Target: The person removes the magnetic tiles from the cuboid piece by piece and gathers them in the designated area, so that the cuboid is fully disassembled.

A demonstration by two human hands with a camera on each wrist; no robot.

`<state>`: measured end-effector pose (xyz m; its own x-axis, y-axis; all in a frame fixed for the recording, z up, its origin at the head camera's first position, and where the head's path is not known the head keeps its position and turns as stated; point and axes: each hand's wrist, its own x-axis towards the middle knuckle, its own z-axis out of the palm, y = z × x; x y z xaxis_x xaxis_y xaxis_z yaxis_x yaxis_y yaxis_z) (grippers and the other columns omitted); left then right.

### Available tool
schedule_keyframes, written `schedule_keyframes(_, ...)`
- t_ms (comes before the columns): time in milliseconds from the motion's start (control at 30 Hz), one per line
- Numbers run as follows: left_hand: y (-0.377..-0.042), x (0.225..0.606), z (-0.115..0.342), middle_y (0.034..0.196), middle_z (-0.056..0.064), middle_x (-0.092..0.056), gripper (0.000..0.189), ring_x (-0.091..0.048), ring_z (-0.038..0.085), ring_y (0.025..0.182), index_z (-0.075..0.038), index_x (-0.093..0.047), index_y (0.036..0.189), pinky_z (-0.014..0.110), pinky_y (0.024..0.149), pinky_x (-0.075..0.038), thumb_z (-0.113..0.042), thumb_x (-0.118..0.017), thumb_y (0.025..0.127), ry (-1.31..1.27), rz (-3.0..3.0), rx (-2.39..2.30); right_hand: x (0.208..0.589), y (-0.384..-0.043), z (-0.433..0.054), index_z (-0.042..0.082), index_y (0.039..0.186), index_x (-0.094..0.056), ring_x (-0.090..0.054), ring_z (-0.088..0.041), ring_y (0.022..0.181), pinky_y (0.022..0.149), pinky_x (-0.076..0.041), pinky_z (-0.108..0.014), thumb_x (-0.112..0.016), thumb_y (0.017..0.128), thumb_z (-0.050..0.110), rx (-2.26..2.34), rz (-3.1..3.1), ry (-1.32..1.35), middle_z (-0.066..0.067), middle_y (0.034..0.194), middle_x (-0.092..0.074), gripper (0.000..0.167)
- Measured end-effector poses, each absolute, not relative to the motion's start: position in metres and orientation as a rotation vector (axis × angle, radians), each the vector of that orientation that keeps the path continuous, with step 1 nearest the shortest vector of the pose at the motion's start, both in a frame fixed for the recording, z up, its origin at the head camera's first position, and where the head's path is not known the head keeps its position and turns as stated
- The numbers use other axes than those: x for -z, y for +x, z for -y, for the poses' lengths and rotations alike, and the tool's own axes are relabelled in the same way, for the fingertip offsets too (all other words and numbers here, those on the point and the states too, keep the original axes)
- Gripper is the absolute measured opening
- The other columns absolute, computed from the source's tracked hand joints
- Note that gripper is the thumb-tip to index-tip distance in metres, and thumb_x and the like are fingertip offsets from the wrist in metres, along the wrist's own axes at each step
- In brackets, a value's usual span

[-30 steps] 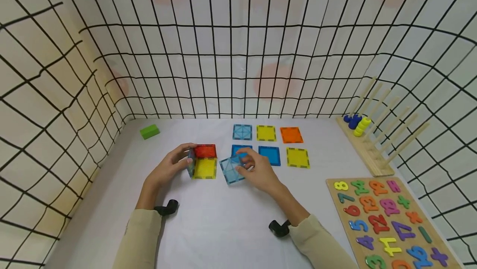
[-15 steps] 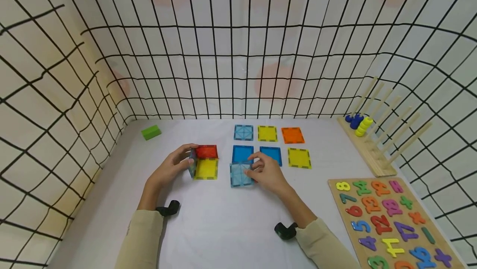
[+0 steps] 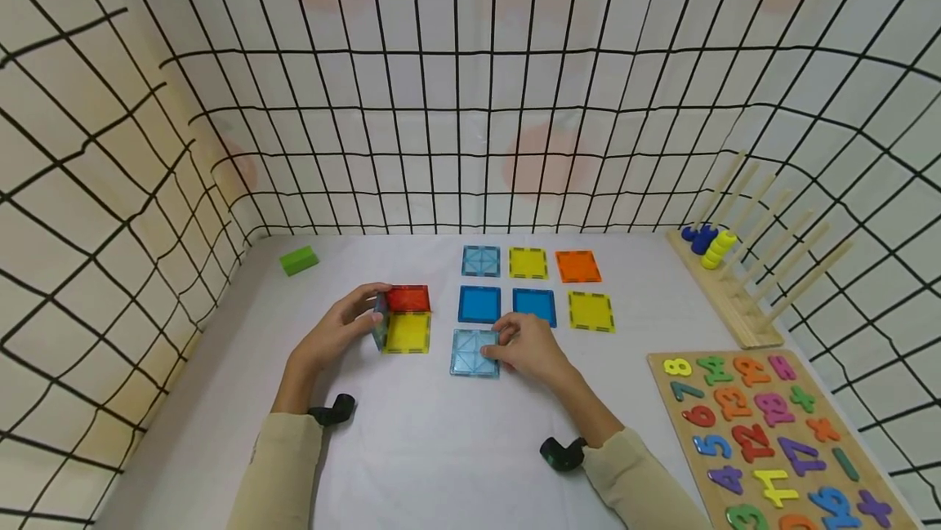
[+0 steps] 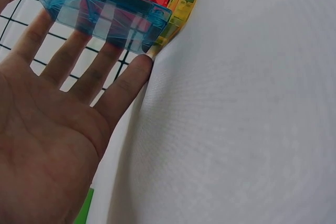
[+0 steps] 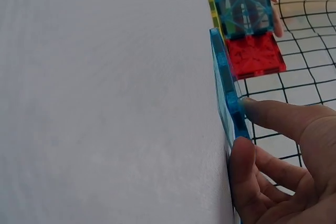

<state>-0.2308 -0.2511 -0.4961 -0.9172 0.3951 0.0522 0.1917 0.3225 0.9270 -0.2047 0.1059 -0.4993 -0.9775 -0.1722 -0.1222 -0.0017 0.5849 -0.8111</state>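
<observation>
My left hand (image 3: 334,336) holds an upright light blue magnetic tile (image 4: 100,14) along its outer side, thumb at one edge and fingers spread against its face. That tile stands at the left edge of a flat yellow tile (image 3: 408,334). Behind the yellow one, a red tile (image 3: 408,299) stands up. To the right, my right hand (image 3: 532,348) pinches another light blue tile (image 3: 470,354) by its right side, between thumb and fingers. This second tile lies nearly level, close over the white cloth, as the right wrist view shows its thin edge (image 5: 227,77).
Several flat tiles form two rows behind my right hand, among them a blue tile (image 3: 479,305) and an orange tile (image 3: 578,266). A green block (image 3: 298,260) sits back left. At right are a wooden peg rack (image 3: 724,293) and a number puzzle board (image 3: 665,375).
The right hand has moved the light blue tile rightward and then slightly toward me, levelling it and uncovering the blue tile behind. My left hand keeps its hold on the upright tile.
</observation>
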Motion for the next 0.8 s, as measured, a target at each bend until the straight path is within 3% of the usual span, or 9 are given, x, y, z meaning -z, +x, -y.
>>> schedule_keyframes(267,-0.233,0.498,0.253,0.165,0.005,-0.034,0.057,-0.031,0.044,0.150,-0.022,-0.045,0.152,0.075,0.120,-0.019,-0.012,-0.064,0.100,0.611,-2.347,-1.694,0.501,-0.207,-0.107,0.014,0.108,-0.074,-0.062,-0.019,0.056,0.054,-0.047,-0.023,-0.087,0.085,0.030,1.283,-2.620,-0.158,-0.005,0.089,-0.062,0.031)
schedule_keyframes(400,-0.236,0.500,0.255,0.158,0.007,-0.036,0.067,-0.034,0.039,0.145,-0.018,-0.047,0.152,0.075,0.118,-0.023,-0.008,-0.074,0.092,0.689,-2.339,-1.716,0.500,-0.209,-0.108,0.013,0.111,-0.073,-0.063,-0.019,0.054,0.056,-0.050,-0.023,-0.086,0.086,0.029,1.293,-2.603,-0.154,-0.005,0.090,-0.063,0.032)
schedule_keyframes(600,-0.236,0.499,0.257,0.153,0.008,-0.042,0.069,-0.040,0.032,0.139,-0.017,-0.050,0.150,0.070,0.119,-0.029,-0.008,-0.079,0.089,0.710,-2.350,-1.740,0.496,-0.212,-0.111,0.012,0.114,-0.069,-0.065,-0.021,0.056,0.060,-0.053,-0.025,-0.084,0.088,0.028,1.361,-2.577,-0.175,-0.006,0.090,-0.063,0.034)
schedule_keyframes(800,-0.234,0.497,0.258,0.153,0.008,-0.044,0.070,-0.043,0.032,0.137,-0.017,-0.051,0.150,0.067,0.118,-0.034,-0.008,-0.081,0.087,0.699,-2.366,-1.739,0.488,-0.222,-0.109,0.011,0.115,-0.071,-0.068,-0.018,0.070,0.063,-0.057,-0.028,-0.082,0.089,0.030,1.455,-2.580,-0.318,-0.002,0.093,-0.066,0.034)
